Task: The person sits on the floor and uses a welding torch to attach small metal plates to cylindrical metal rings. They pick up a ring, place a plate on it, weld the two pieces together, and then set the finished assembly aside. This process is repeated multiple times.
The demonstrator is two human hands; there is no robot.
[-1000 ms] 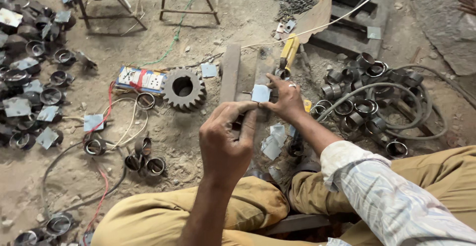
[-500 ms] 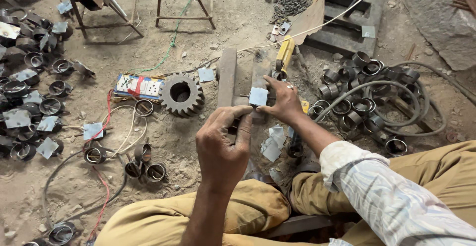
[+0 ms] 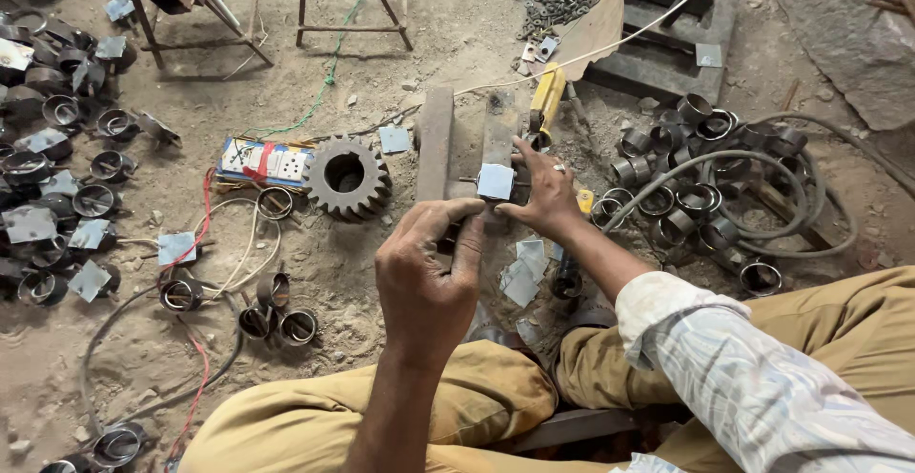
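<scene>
Single view only, head-worn camera, looking steeply down and forward over wearer's own lap. Mustard-yellow trousered knees (image 3: 381, 416) fill bottom edge, closest to lens. Left hand (image 3: 424, 277) and right hand (image 3: 543, 192) sit mid-frame, near, at arm's reach. Beyond them, dusty grey dirt floor (image 3: 457, 44) stretches to top edge, seen obliquely. Large grey toothed steel gear (image 3: 348, 178) lies left of centre; rusty metal stool legs (image 3: 343, 1) mark far limit. No second view, so no overlap.

right hand (image 3: 548, 196) pinching metal square (image 3: 496, 181) | left hand (image 3: 424, 277) beside (gear (image 3: 348, 177) near)
</scene>
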